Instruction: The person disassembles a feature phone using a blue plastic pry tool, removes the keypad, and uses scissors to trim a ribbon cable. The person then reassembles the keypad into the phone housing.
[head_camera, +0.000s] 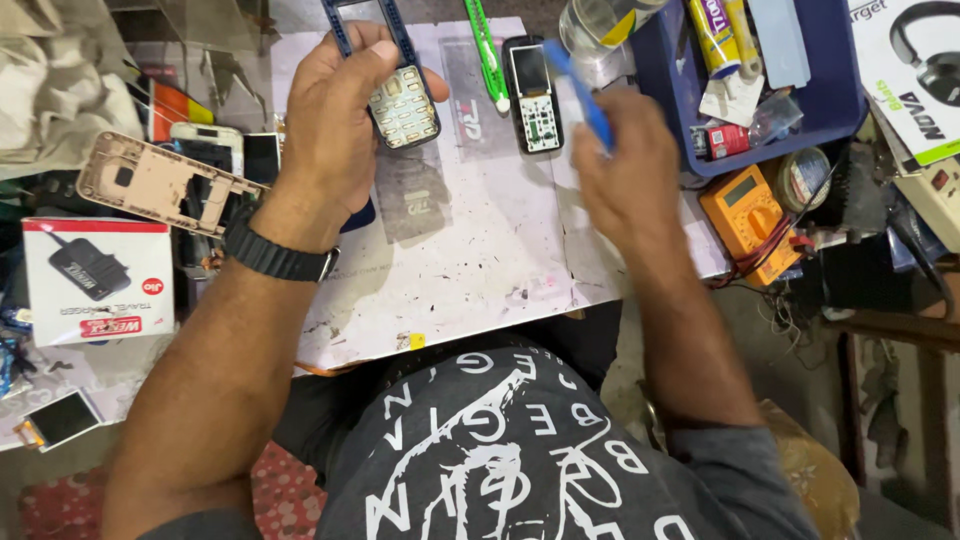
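While the left hand (335, 115) closes its fingers and thumb around a dark blue phone frame (392, 75), the keypad end of that frame shows beside the thumb, with rows of pale contacts facing up. That hand hovers over the far left part of a worn white mat (480, 270) and wears a black watch (275, 255) at the wrist. The right hand (625, 165) is blurred, curled around a blue tool (580, 90) whose tip points toward the far edge of the mat; how tightly it pinches cannot be told.

Between the two hands, near the far edge, lies an opened black phone (532, 95) with its circuit board bare, and just left of it a green stick (487, 55). Off the mat's right edge stands a blue tray (840, 110) holding tubes and small packets, with an orange meter (750, 215) just in front of it. Off the left edge lie a gold phone shell (160, 180) and, nearer the person, a white and red charger box (95, 280).
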